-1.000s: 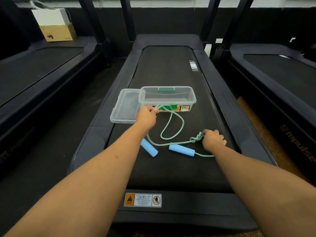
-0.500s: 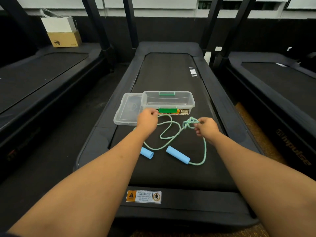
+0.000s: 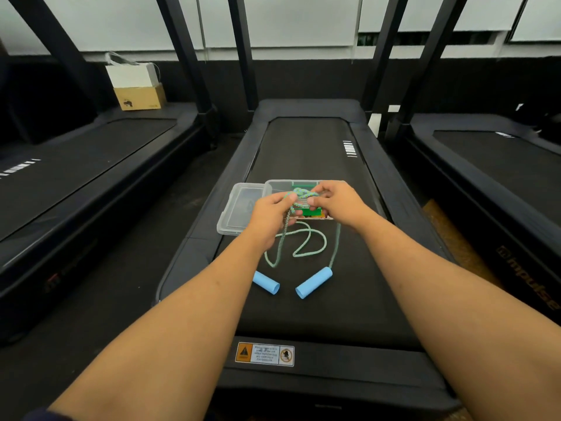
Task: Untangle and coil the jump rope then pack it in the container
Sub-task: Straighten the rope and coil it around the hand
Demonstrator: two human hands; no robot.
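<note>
On the treadmill belt (image 3: 309,299), both hands — left hand (image 3: 270,212), right hand (image 3: 337,202) — pinched the rope's knot (image 3: 300,197); untangling was underway — loosening it likely came next.

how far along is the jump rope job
Done: the container is open, its lid beside it. In hand: the left hand and right hand pinch the knot, lifted in front of the container. Left: the knot is not undone, the loose rope and both blue handles lie on the treadmill belt, nothing coiled or packed.
</note>
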